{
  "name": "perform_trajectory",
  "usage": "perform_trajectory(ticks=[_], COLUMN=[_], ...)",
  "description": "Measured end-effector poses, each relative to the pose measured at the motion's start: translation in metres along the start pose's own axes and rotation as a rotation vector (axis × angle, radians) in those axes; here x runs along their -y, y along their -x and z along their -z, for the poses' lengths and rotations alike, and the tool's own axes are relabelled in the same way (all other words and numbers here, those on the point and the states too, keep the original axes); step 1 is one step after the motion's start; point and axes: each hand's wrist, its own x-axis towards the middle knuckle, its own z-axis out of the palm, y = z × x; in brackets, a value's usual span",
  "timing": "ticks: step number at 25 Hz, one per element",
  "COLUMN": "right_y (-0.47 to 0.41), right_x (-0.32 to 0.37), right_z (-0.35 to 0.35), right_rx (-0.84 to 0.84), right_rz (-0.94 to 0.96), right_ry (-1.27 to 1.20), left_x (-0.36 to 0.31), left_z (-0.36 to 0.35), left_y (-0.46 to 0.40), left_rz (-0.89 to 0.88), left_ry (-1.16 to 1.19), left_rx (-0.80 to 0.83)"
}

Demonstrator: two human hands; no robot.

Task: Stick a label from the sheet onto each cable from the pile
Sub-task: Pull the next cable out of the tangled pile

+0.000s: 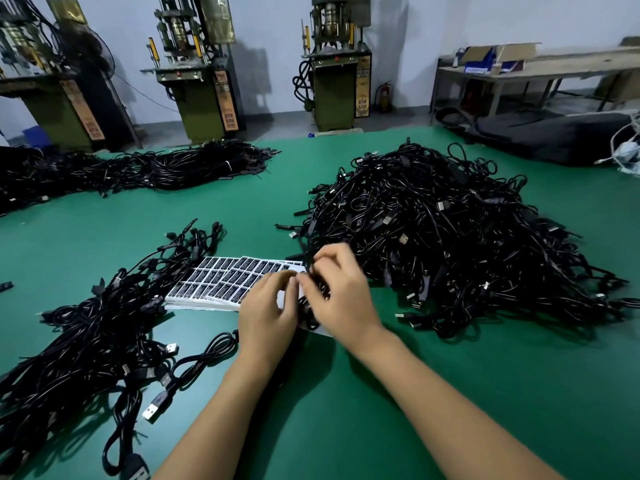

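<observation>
Both hands meet over the green tabletop (363, 403), left hand (266, 317) and right hand (341, 292) with fingers (313, 284) curled and pinching a black cable (308, 308) between them, likely pressing a label on, though the label itself is too small to see. Label sheet (221, 280) lies just left of the fingers, within reach for peeling, with apparently finished cables (90, 344) heaped further left. Unlabelled pile (446, 237) sits just right and beyond the fingers, feeding the right hand; machines (194, 71) stand far behind.
</observation>
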Motion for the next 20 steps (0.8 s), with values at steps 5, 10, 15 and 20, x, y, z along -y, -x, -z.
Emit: perform_trajectory(ticks=[5, 10, 15, 20], right_y=[0.014, 0.020, 0.024, 0.025], right_x=[0.008, 0.009, 0.011, 0.015], right_z=[-0.009, -0.009, -0.011, -0.010], right_rx=[0.025, 0.128, 0.183, 0.254], right_rz=[0.118, 0.245, 0.336, 0.347], right_ry=[0.025, 0.064, 0.154, 0.145], left_x=[0.000, -0.005, -0.008, -0.005], left_z=[0.004, 0.020, 0.021, 0.023], left_y=[-0.006, -0.012, -0.015, -0.017], left_rz=[0.477, 0.640, 0.799, 0.862], left_ry=[0.703, 1.021, 1.226, 1.218], left_rx=[0.068, 0.155, 0.156, 0.047])
